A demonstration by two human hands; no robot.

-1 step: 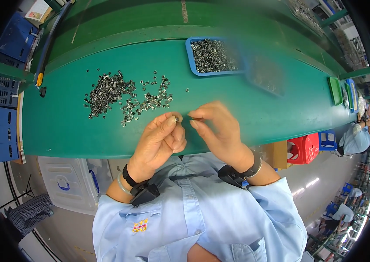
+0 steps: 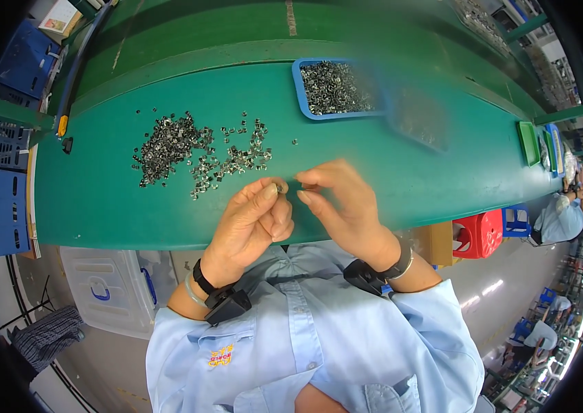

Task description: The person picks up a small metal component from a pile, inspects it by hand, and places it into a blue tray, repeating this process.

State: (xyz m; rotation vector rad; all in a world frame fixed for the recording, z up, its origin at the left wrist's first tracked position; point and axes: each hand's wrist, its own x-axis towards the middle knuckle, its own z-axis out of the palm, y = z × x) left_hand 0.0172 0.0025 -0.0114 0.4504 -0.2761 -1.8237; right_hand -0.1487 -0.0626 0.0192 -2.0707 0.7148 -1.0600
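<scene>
My left hand [image 2: 253, 217] is closed over the near edge of the green table, thumb and index finger pinching a small dark metal piece [image 2: 280, 188] that barely shows. Just to its right, my right hand [image 2: 346, 203] has thumb and index finger brought close together in a pinch. Whatever lies between those tips is too small to make out. Beyond my left hand is a heap of small shiny metal clips [image 2: 167, 144], dark and silver. A looser scatter of the same pieces [image 2: 240, 160] lies between that heap and my hands.
A blue tray [image 2: 298, 89] full of similar small pieces stands at the far middle. Beside it, a second container [image 2: 415, 124] is blurred. Green trays [image 2: 529, 143] sit at the far right. A red stool [image 2: 479, 234] and a cardboard box [image 2: 432, 242] stand beyond the table's right near edge.
The right hand's fingertips have shifted very slightly left, toward the left hand. The left hand and the metal pieces on the table stay as they were.
</scene>
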